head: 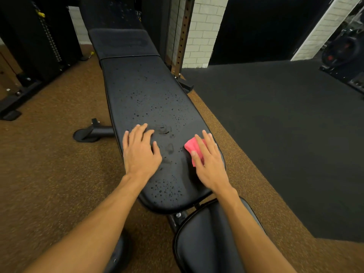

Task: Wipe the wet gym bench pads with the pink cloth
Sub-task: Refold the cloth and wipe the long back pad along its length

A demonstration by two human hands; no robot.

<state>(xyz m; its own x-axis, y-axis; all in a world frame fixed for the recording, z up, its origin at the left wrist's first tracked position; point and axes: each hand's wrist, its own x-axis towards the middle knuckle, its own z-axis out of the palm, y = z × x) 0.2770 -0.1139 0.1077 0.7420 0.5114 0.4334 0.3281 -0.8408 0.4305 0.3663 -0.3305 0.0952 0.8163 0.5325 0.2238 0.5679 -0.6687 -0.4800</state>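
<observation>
Under right hand (208, 164) fingers, pink cloth (194, 149), on wet pad (149, 95)

Cloth (194, 149) on back pad (153, 107)

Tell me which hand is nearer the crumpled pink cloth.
Right. The right hand presses on the crumpled pink cloth; the left hand rests apart on the black bench pad, to the cloth's left.

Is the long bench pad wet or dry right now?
Wet. Water droplets bead across most of the long pad, far up and near its close end. The right hand presses the pink cloth at its right edge.
</observation>
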